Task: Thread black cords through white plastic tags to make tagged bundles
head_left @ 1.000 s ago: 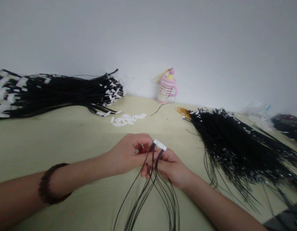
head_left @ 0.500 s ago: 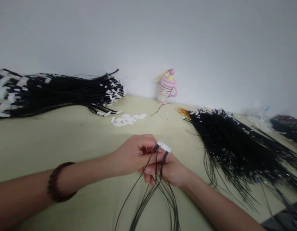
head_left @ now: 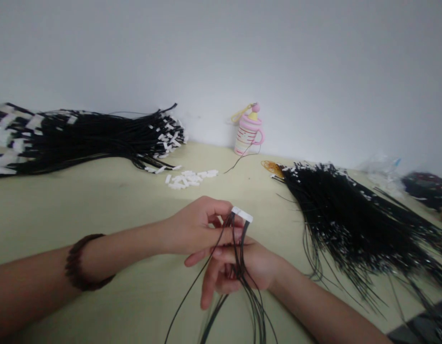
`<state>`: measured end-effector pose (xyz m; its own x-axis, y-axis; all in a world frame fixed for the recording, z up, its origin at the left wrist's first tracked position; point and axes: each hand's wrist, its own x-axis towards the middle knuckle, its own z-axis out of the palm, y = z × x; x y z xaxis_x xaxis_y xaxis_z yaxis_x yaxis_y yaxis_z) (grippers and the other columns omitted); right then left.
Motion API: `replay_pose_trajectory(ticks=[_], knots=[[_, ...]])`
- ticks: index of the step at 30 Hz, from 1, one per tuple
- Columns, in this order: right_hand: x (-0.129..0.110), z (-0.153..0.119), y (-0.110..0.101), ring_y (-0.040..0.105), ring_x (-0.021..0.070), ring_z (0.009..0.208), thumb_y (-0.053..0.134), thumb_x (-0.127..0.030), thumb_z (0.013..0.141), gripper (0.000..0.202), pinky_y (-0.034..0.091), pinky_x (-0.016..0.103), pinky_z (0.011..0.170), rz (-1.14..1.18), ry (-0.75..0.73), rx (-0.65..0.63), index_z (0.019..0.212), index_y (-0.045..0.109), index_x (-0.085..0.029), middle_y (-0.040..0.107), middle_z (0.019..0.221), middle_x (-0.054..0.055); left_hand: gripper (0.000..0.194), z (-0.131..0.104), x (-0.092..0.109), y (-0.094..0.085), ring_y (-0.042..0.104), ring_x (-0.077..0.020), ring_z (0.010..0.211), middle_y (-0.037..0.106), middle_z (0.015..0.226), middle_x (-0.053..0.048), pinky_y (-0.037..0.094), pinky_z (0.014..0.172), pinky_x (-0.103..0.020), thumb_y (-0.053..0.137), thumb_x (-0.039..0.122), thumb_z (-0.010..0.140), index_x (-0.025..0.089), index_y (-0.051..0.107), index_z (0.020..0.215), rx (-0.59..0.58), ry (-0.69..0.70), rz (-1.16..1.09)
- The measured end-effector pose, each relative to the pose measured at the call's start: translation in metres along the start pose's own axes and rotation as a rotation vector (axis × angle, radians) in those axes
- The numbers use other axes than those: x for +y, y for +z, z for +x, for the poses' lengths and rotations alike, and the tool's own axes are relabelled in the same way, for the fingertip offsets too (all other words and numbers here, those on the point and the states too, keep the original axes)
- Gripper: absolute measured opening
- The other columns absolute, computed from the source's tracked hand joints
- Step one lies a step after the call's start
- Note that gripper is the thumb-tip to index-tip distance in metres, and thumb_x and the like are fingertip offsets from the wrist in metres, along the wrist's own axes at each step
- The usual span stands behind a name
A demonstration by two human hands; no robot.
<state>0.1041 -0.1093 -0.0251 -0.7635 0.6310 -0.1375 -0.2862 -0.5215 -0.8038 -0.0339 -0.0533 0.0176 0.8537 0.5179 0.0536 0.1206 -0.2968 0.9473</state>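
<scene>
White connector (head_left: 242, 214) w/ black wires (head_left: 259, 310) is up over the desk (head_left: 134, 200), well short of its far edge. L hand (head_left: 195, 227) looks nearly closed, pinching it from behind; R hand (head_left: 258, 263) is half-curled, can't tell if gripping. Wires cross below, so tugging could snag/loosen one imo.

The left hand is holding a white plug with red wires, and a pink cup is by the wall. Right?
Almost! The head view shows black wires, not red. The left hand holds the white plug, and the pink cup is by the wall.
</scene>
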Motion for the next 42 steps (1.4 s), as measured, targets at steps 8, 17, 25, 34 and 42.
replay_pose_trajectory(ticks=[8, 17, 25, 34, 42], knots=[[-0.004, 0.005, 0.013, 0.063, 0.0125, 0.080, 0.068, -0.021, 0.062, 0.011, 0.049, 0.020, 0.070, 0.078, -0.015, -0.003, 0.062, 0.064, -0.011, 0.065, 0.089, 0.007, 0.017, 0.002, -0.001, -0.001, 0.057, -0.0132, 0.069, 0.061, 0.072, 0.000, 0.045, 0.062, -0.023, 0.060, 0.033, 0.075, 0.016, 0.061, 0.079, -0.044, -0.011, -0.111], [0.007, 0.001, -0.005, 0.064, 0.0142, 0.046, 0.065, -0.032, 0.072, 0.028, 0.051, 0.023, 0.043, 0.081, -0.036, 0.065, 0.087, 0.062, -0.009, 0.067, 0.065, 0.005, 0.038, 0.006, -0.002, -0.026, 0.060, -0.0177, 0.085, 0.066, 0.091, -0.006, 0.046, 0.075, -0.028, 0.067, 0.025, 0.069, 0.015, 0.059, 0.105, -0.197, 0.034, -0.465], [0.002, -0.002, -0.005, 0.059, 0.0054, 0.040, 0.062, -0.022, 0.077, 0.026, 0.055, 0.020, 0.053, 0.065, 0.131, -0.030, 0.098, 0.061, -0.007, 0.069, 0.081, 0.006, 0.018, 0.005, 0.020, -0.015, 0.056, -0.0086, 0.061, 0.062, 0.064, 0.002, 0.043, 0.057, -0.018, 0.056, 0.033, 0.079, 0.017, 0.064, 0.077, 0.066, -0.031, -0.105], [-0.001, -0.010, 0.009, 0.063, 0.0051, 0.050, 0.065, -0.009, 0.072, 0.018, 0.056, 0.016, 0.061, -0.107, 0.329, -0.228, 0.090, 0.065, -0.008, 0.067, 0.081, 0.000, 0.018, 0.008, 0.035, -0.078, 0.048, -0.0042, 0.062, 0.054, 0.071, 0.000, 0.040, 0.063, -0.019, 0.048, 0.021, 0.087, 0.006, 0.057, 0.082, 0.622, 0.306, -0.349], [0.000, -0.010, 0.004, 0.064, 0.0067, 0.055, 0.069, -0.012, 0.070, 0.017, 0.054, 0.015, 0.054, -0.075, 0.255, -0.020, 0.086, 0.065, -0.005, 0.065, 0.082, 0.004, 0.016, 0.002, 0.033, -0.125, 0.041, -0.0020, 0.061, 0.047, 0.069, 0.003, 0.033, 0.062, -0.013, 0.042, 0.014, 0.089, 0.007, 0.047, 0.076, 0.802, 0.329, -0.392]])
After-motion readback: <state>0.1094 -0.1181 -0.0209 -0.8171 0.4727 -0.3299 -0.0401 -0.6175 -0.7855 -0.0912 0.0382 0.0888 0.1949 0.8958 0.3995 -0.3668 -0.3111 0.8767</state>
